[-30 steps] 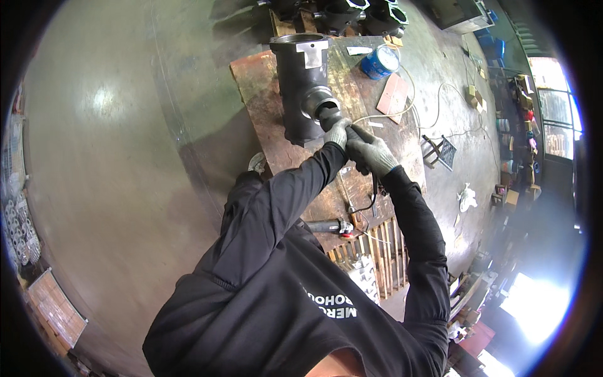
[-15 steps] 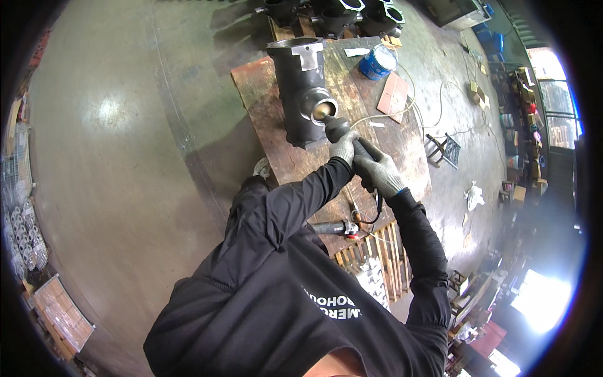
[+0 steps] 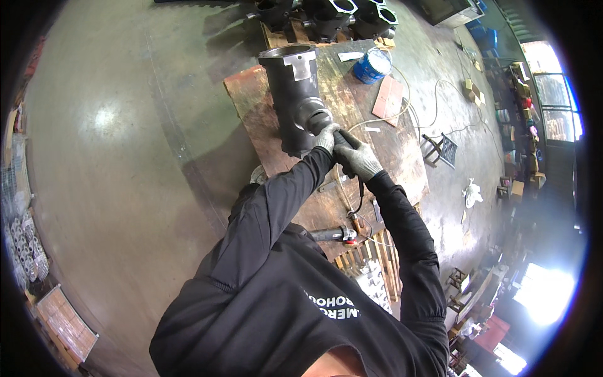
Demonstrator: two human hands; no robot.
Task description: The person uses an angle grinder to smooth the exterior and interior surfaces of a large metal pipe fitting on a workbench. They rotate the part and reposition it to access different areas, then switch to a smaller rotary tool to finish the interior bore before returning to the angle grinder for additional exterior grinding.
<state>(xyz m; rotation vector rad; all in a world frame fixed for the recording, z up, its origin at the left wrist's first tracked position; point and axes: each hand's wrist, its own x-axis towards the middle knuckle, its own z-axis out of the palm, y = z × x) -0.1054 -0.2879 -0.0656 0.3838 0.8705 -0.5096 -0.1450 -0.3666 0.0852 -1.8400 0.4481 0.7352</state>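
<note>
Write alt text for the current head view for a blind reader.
The gloved left hand and right hand hold a dark tool at the side opening of a black pipe on a worn table, with a blue can.

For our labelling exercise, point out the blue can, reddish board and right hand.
Blue can (image 3: 369, 69): head view, its side.
Reddish board (image 3: 387, 100): head view, upper face.
Right hand (image 3: 360, 158): head view, gloved back.

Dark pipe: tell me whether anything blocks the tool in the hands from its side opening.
Nothing visible does. The left hand and right hand grip the tool, whose front end is at the side opening of the dark pipe; how deep it reaches is hidden. The blue bucket stands aside.
</note>
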